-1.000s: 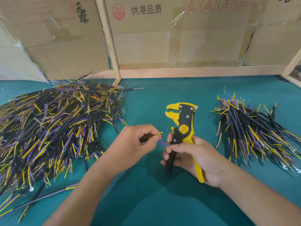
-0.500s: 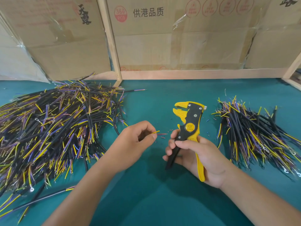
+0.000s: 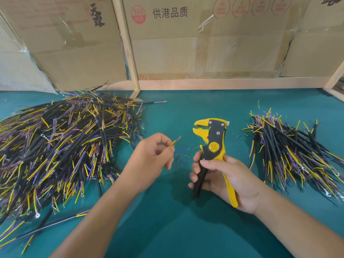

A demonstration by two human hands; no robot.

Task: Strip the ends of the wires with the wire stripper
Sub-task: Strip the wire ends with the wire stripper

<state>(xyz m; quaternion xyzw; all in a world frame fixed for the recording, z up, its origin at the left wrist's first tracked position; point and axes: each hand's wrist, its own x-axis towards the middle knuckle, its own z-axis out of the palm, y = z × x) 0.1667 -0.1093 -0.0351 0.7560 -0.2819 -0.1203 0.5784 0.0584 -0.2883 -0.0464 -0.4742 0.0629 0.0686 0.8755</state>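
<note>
My left hand (image 3: 152, 157) pinches a wire whose yellow strand (image 3: 175, 142) and blue strand (image 3: 181, 151) stick out to the right; the yellow one ends in bare copper. My right hand (image 3: 227, 181) grips the handles of the yellow and black wire stripper (image 3: 212, 146), held upright with its jaws at the top, facing left. The jaws are a short way to the right of the wire tips and do not touch them. The rest of the held wire is hidden in my left hand.
A big pile of black cables (image 3: 55, 146) with yellow and blue ends covers the left of the green table (image 3: 176, 229). A smaller pile (image 3: 297, 151) lies at the right. Small insulation scraps (image 3: 187, 156) lie between my hands. Cardboard boxes (image 3: 204, 43) and wooden posts stand behind.
My hands have drawn apart: the right thumb no longer touches the wire. The stripper moved right and a little up, the left hand moved slightly left with the wire.
</note>
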